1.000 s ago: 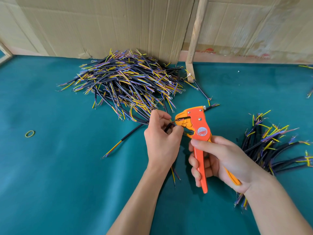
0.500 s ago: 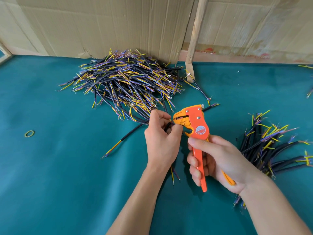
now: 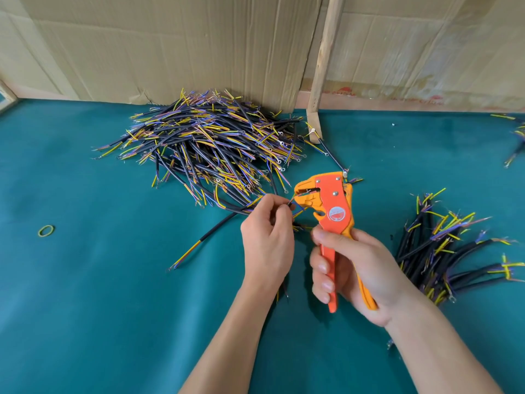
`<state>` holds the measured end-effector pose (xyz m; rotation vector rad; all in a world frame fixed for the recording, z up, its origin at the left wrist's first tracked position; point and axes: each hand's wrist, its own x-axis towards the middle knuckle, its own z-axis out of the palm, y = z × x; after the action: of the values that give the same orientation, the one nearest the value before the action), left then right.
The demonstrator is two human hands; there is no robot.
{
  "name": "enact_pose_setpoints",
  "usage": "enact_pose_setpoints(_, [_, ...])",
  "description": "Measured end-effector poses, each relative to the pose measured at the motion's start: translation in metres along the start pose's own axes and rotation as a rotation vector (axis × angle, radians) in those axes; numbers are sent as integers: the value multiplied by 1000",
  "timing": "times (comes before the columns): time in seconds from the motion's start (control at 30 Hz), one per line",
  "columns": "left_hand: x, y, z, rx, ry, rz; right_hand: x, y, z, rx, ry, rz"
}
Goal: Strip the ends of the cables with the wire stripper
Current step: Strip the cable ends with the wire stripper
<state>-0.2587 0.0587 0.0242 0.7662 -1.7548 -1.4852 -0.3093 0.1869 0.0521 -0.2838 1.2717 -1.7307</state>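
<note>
While the right hand (image 3: 358, 268) wraps its fingers around the orange plastic handles of the wire stripper (image 3: 331, 211), the left hand (image 3: 267, 240) pinches a thin black cable with coloured inner wires (image 3: 291, 204) between thumb and fingertips and presents its end to the tool's yellow head. Head view, the only one: the cable end sits at the mouth of the stripper, touching or just inside it; whether the wire is fully seated cannot be told. The tool jaws stand partly apart, the handles not fully squeezed.

A large heap of black cables with yellow, blue and purple cores (image 3: 210, 149) lies on the teal felt-covered desk (image 3: 99, 294), against the cardboard wall (image 3: 170, 46) behind. A smaller bundle of similar cables (image 3: 443, 251) lies to the right of the right hand. One loose cable (image 3: 204, 240) lies left of the left hand, and a small yellow-green rubber band (image 3: 46, 230) sits well apart at the far left.

Step in hand, by judgement: feeding one core into the stripper. Next move calls for holding the cable steady, seating the end to the wanted depth, then squeezing the handles firmly. Much of the heap looks unprocessed; the task seems far from done.
</note>
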Motion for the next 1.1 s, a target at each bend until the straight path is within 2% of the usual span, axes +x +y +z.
enact_pose_setpoints(0.13, [0,1,1,-21,2,1,0,-9,-8,96,-10,-47])
enact_pose_setpoints(0.63, [4,-3,0,-51,22,-31,-3,-9,-13,-66,-65,106])
enact_pose_setpoints(1.1, [5,-5,-1,-31,-7,-26,-3,-4,-3,-99,-48,103])
